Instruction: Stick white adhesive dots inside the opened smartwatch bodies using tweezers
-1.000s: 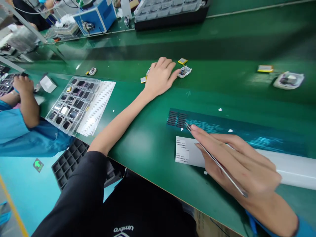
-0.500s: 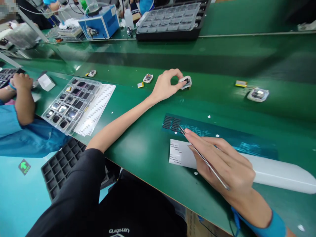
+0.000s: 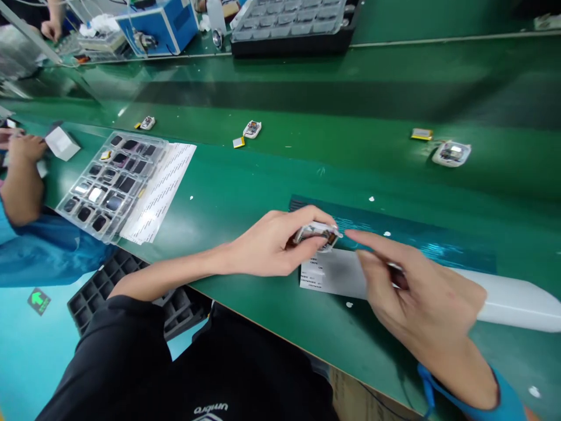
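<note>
Between the thumb and fingers of my left hand [image 3: 276, 242] is a small white device housing [image 3: 319, 235] with electronic parts inside, held tilted above the bench. My right hand [image 3: 425, 292] is just to its right, index finger stretched towards the housing's edge. A bit of metal from the tweezers [image 3: 398, 275] shows in the curl of that hand; most of them is hidden. Beneath the hands lie a blue film sheet [image 3: 460, 248] with small dark strips [image 3: 298, 203] at its left end, and a white backing sheet [image 3: 512, 295].
Further housings with batteries lie beyond: one at right [image 3: 451, 154], one at centre [image 3: 252, 129], one at left [image 3: 148, 123]. A clear tray of dark screens [image 3: 114, 175] sits left, beside a co-worker's arm [image 3: 24, 181]. A black tray [image 3: 289, 48] stands behind.
My left hand has drawn the housing back from the far part of the bench to above the film. My right hand has shifted right, its index finger now extended and the tweezers mostly hidden.
</note>
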Available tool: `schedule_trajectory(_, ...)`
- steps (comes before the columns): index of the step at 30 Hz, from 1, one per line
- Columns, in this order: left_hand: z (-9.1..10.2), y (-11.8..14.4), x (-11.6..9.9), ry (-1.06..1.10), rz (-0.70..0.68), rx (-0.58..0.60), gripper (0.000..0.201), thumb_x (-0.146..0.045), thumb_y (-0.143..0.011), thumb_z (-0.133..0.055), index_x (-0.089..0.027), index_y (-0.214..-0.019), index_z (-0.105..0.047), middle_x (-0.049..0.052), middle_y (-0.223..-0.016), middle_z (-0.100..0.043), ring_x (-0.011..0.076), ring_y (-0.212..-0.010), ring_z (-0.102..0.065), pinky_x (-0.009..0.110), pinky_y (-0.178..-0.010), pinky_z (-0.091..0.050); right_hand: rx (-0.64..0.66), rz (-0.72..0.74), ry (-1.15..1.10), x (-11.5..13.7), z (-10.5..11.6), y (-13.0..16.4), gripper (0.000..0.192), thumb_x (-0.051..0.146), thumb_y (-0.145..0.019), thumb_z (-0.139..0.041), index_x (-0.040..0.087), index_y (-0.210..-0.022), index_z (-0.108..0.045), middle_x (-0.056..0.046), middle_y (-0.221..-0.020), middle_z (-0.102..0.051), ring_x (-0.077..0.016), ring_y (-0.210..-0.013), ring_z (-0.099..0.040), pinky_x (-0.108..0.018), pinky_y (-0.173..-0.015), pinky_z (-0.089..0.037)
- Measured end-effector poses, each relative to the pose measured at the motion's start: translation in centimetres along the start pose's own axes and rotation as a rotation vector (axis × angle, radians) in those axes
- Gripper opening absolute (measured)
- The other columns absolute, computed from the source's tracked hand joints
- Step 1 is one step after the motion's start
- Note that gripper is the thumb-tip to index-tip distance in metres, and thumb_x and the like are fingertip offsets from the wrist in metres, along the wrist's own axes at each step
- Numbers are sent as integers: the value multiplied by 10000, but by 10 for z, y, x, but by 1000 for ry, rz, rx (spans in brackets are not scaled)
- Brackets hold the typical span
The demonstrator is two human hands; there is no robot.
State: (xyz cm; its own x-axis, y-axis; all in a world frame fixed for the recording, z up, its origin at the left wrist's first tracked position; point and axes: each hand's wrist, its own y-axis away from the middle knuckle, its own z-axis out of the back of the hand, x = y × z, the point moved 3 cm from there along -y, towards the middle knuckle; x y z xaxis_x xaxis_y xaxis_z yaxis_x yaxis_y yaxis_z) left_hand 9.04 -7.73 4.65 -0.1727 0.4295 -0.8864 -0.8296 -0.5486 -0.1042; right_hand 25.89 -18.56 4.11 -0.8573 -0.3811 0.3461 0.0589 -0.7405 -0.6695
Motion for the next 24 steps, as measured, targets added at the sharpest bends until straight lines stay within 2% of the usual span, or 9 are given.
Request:
schedule_trajectory(3,-6,0,5,-209,-142,34,202,-280,-1019,-482,-186,-987,-658,22,-856,-691,125,-740,-606,250,-679,-442,44,34,48,0,-3,0,455,166,-972,-737,305,-1398,-658,70,-783,-759,-86,-480,-557,-257,-504,-444)
schedule_trajectory(5,-9,-1,7,-210,-153,40,214,-268,-1015,-484,-187,-926,-661,20,-820,-683,130,-735,-612,250,-674,-445,57,25,68,0,-4,0,371,150,-956,-754,283,-1296,-688,70,-790,-764,-81,-499,-582,-251,-491,-435)
schedule_trajectory(8,-9,-1,8,-35,-30,14,175,-291,-994,-539,-188,-1002,-680,-20,-750,-660,104,-632,-567,228,-591,-417,64,-10,55,0,-4,0,236,102,-946,-748,271,-1103,-695,80,-763,-752,-70,-518,-606,-242,-473,-427)
schedule_trajectory(10,-10,-1,8,77,73,-8,189,-332,-984,-555,-191,-1012,-677,-41,-702,-625,90,-579,-521,219,-551,-396,66,-11,42,0,-3,0,216,95,-946,-743,266,-1065,-683,76,-769,-758,-67,-510,-606,-247,-457,-418)
schedule_trajectory(13,-11,0,7,206,172,-21,210,-366,-983,-555,-185,-1015,-656,-46,-657,-610,82,-545,-500,209,-533,-408,69,-3,25,2,-4,0,243,92,-951,-734,261,-1117,-679,59,-811,-780,-69,-518,-621,-248,-445,-415)
schedule_trajectory(17,-15,2,8,316,190,-23,215,-371,-982,-569,-175,-1049,-626,-22,-679,-664,84,-559,-562,197,-538,-454,67,-37,8,5,-4,2,371,81,-963,-717,273,-1276,-666,43,-857,-795,-79,-557,-660,-237,-472,-446)
schedule_trajectory(21,-18,4,9,307,180,-52,226,-376,-990,-552,-171,-1061,-616,-16,-708,-656,84,-571,-566,195,-529,-442,91,-38,73,8,-3,3,406,72,-930,-762,260,-1281,-680,36,-888,-814,-88,-637,-716,-226,-537,-488)
schedule_trajectory(24,-19,6,8,235,176,-73,260,-390,-997,-534,-163,-1089,-623,-22,-697,-638,82,-548,-528,205,-510,-413,88,-82,26,8,-3,5,472,52,-916,-763,290,-1316,-689,50,-876,-809,-72,-537,-650,-240,-491,-465)
